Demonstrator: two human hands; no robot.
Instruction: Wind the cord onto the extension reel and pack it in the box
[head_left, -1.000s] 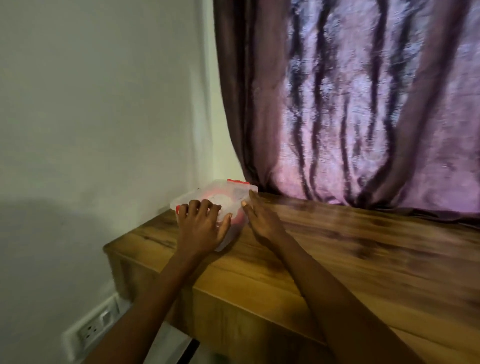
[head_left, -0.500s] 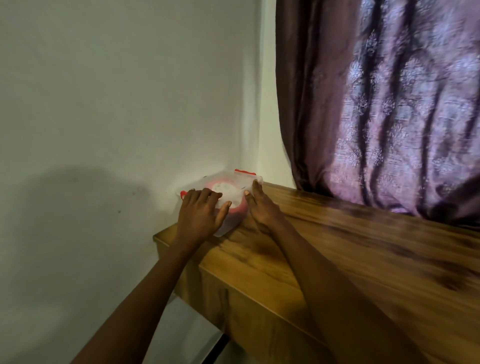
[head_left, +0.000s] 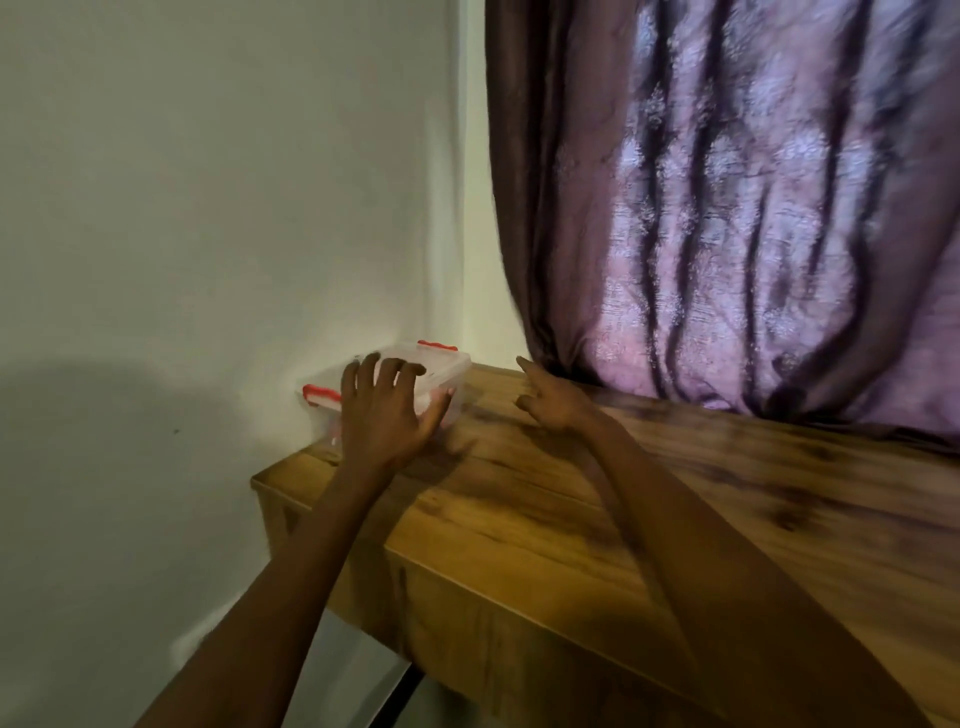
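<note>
— Where does the box (head_left: 415, 364) sit?
— On the worktop (head_left: 649, 499), at its far left corner, against the wall (head_left: 208, 208).
— And the hands?
— The left hand (head_left: 387, 415) lies on the box's near side; the right hand (head_left: 550, 402) is apart from it, to its right, over the worktop.
— Behind?
— The curtain (head_left: 727, 208) hangs at the worktop's back edge, right of the box.

The right hand (head_left: 550, 405) is now off the box (head_left: 441, 366) and sits apart to its right over the desk (head_left: 675, 493), fingers loose. The left hand (head_left: 387, 410) now lies spread over the lid instead of the near edge.
</note>
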